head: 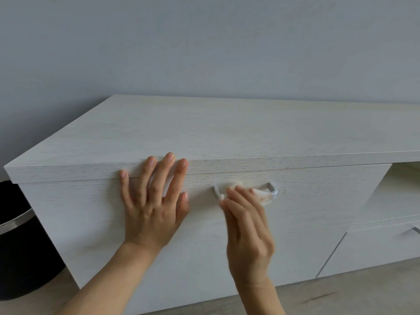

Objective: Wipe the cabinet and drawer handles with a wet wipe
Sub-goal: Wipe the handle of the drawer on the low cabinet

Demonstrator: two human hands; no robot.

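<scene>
Pale, whitewashed wood-grain board makes up the long low cabinet (250, 133) standing on the grey floor (341, 298) against a plain grey-blue wall (204, 53). Two hands are in view, both reaching up from the lower edge.

The left hand (154, 208) lies flat on the wide drawer front (318, 201). Its fingers are straight and spread wide, holding nothing, and the fingertips reach the front edge of the cabinet top.

The right hand (247, 226) is just beside it, blurred, back toward the camera, with the thumb hidden. Its fingers bend over one bunched white wet wipe (261, 194) and hold it against the brushed-metal bow handle (271, 187) of that drawer. The wipe covers the middle of the bar, and both ends of the handle show on either side of it.

Two handles can be counted. The second metal handle (414, 230) is cut off by the right edge, on a smaller drawer front (375, 253) below an open shelf niche (404, 178).

One black round bin with a chrome band (20, 246) stands on the floor at the cabinet's left end.
</scene>
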